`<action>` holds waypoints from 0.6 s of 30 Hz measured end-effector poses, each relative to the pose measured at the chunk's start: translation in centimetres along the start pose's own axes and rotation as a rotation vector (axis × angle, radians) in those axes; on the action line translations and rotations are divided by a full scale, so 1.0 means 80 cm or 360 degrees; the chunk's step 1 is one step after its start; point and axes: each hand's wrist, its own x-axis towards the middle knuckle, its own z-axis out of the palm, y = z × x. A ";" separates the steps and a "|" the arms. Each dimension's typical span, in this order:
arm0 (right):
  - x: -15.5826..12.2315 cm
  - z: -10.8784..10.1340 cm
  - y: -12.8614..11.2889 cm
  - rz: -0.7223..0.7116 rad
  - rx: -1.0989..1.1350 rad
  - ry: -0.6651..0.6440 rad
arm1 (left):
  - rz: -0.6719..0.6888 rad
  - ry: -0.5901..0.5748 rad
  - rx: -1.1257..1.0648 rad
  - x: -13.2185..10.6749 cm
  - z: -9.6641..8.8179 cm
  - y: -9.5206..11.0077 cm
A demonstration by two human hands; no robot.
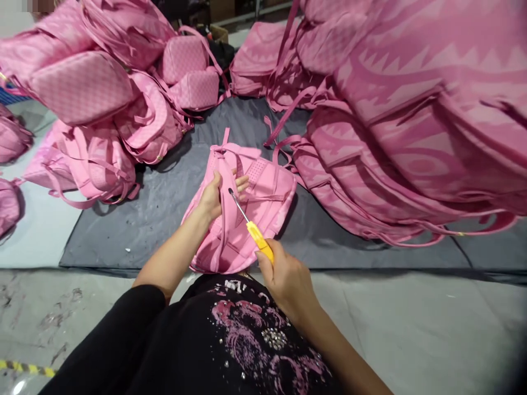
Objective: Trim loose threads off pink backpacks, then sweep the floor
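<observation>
A small pink backpack lies back side up on the dark sheet in front of me, its shoulder straps facing me. My left hand is palm up under one shoulder strap, with the thumb at its left side and the fingertips showing past its right. In my closed right hand is a yellow-handled tool with a thin metal shaft. The shaft's dark tip meets the strap, or hovers just over it; I cannot tell which. Its exact kind is unclear.
Stacked pink backpacks rise high on the right. More pink backpacks are piled at the left and far side. A dark grey sheet covers the work surface, whose near edge is close to my body.
</observation>
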 end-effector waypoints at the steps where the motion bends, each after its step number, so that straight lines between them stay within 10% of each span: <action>1: 0.001 0.000 -0.005 -0.0065 0.0008 0.0037 | 0.0020 0.0009 -0.0021 -0.008 0.000 -0.004; 9: -0.008 -0.012 -0.019 -0.0245 -0.0042 0.0056 | 0.0369 0.0215 0.0013 -0.042 0.000 -0.008; 18: -0.015 -0.032 -0.029 -0.0070 -0.0199 -0.0113 | 0.0199 0.0228 -0.0084 -0.050 0.012 -0.030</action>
